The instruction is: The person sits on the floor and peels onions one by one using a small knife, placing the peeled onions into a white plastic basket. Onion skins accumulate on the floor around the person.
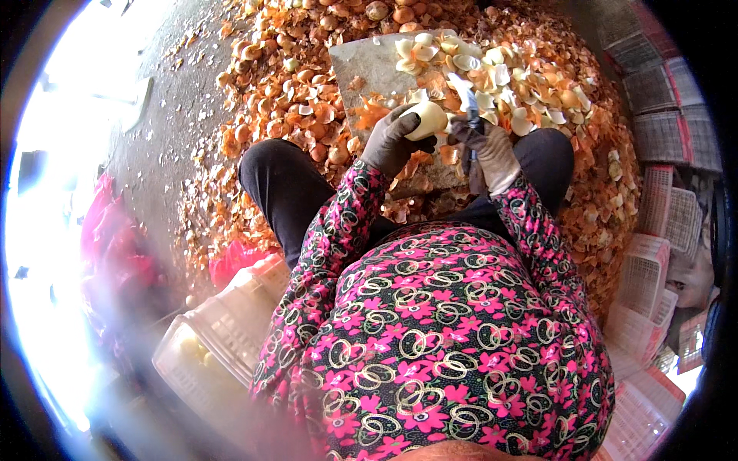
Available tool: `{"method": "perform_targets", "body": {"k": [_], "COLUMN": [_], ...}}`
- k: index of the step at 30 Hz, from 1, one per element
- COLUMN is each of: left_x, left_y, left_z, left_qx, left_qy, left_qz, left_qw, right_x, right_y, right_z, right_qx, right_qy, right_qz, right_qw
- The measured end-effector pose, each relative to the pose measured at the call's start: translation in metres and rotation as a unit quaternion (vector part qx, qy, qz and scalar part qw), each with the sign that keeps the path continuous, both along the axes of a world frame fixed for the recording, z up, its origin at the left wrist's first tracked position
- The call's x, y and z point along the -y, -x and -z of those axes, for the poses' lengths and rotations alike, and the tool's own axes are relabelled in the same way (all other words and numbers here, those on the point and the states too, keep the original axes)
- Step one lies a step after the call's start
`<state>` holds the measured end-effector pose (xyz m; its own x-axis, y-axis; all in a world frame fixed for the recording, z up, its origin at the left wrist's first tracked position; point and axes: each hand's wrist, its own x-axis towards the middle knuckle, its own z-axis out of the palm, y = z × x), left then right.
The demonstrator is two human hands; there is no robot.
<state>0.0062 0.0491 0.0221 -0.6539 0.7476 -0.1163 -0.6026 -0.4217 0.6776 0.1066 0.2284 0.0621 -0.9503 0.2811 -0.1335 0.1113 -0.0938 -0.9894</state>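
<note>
In a dark grey glove, my left hand (392,140) is closed round a pale peeled onion (429,121), its smooth side turned up. Just right of it, my right hand (492,154), in a grey and whitish glove, grips a knife (472,101). The knife's handle shows between the fingers and its bright blade points away from me. Both hands are above a flat grey board (350,65) between my knees. Pale peeled layers and skins (500,73) cover the board's right side.
Brown unpeeled onions (307,77) and loose skins heap up beyond and left of the board. A whitish plastic crate (223,323) with pale onions stands at my left, near pink bags (115,238). Stacked crates (661,92) line the right side.
</note>
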Motion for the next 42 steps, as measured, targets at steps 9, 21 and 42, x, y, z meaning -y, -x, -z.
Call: {"method": "perform_targets", "body": {"k": [9,21,42], "left_x": [0.003,0.0,-0.004], "left_y": [-0.003,-0.003,-0.009], "left_z": [-0.009,-0.013,0.039], "left_qx": [-0.076,-0.014,0.176], "left_qy": [0.106,0.09,0.047], "left_qz": [-0.004,-0.04,0.028], "left_qw": [0.991,0.995,0.983], "right_x": [0.022,-0.01,0.02], "right_y": [0.014,0.026,0.026], "right_z": [-0.035,0.021,-0.018], "right_qx": [0.048,0.195,0.028], "right_qy": [-0.226,-0.137,-0.363], "right_qz": [-0.036,0.059,-0.104], "right_qw": [0.972,0.969,0.926]}}
